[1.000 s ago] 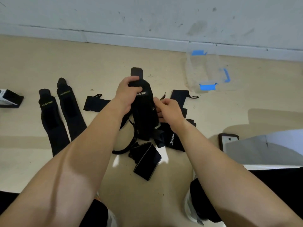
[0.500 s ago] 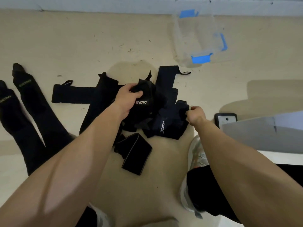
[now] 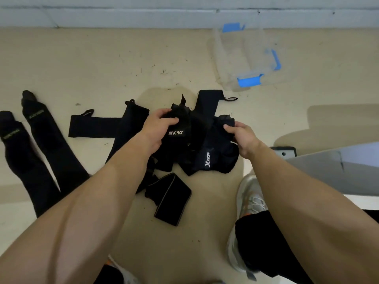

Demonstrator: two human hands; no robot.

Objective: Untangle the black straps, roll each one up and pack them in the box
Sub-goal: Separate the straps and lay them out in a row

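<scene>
A tangled heap of black straps (image 3: 194,148) lies on the beige floor in front of me. My left hand (image 3: 159,127) grips the top of a strap with white lettering (image 3: 176,138) on the heap's left side. My right hand (image 3: 242,138) pinches the right edge of a dark strap with a white logo (image 3: 213,158). One flat strap (image 3: 92,127) stretches out to the left, another (image 3: 207,99) runs back toward the box. A folded end (image 3: 172,198) lies nearest me. The clear box with blue clips (image 3: 244,56) stands open behind the heap, to the right.
Two long black straps (image 3: 41,152) lie spread flat at the far left. A phone (image 3: 284,151) sits on the floor to the right, beside a grey panel (image 3: 336,167). My shoe (image 3: 250,199) rests near the heap. The wall's base (image 3: 143,17) runs along the back.
My left hand has lowered the lettered strap from an upright hold down onto the heap. My right hand moved out to the heap's right edge and grips there.
</scene>
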